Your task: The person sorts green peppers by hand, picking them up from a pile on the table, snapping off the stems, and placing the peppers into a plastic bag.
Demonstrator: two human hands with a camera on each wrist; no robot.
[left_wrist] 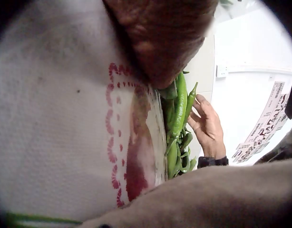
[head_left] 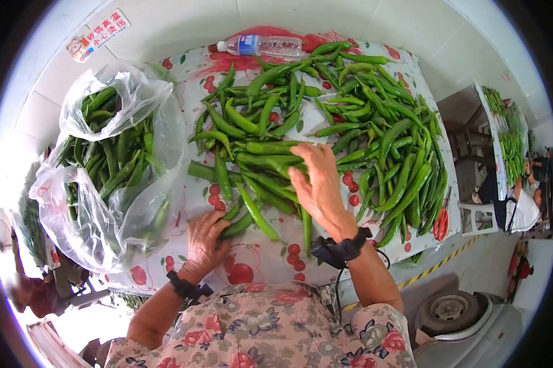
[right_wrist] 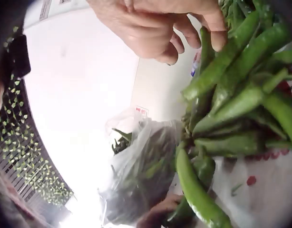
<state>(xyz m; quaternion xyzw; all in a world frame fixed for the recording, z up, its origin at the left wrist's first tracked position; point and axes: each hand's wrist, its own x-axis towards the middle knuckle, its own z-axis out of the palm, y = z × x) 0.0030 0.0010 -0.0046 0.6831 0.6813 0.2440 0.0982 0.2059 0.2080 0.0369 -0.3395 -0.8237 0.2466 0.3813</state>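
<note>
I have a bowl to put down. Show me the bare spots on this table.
Best is the near edge of the tablecloth, between the left hand and the right hand. A narrower strip runs between the plastic bag and the green peppers. Centre and right are crowded with peppers; the bag fills the left.

**TABLETOP: CLOTH-COVERED, SPREAD WITH PEPPERS**

The tabletop (head_left: 258, 260) carries a white cloth printed with red fruit. Green peppers (head_left: 356, 122) lie loose across it, under the right hand's fingers (head_left: 310, 161), beyond them and out to their right. A clear plastic bag (head_left: 105, 184) of peppers sits left of the left hand's fingers (head_left: 215, 222). A water bottle (head_left: 261, 45) lies on its side at the far edge, well beyond both. Red-handled scissors (head_left: 442, 224) rest far to the right.
</note>
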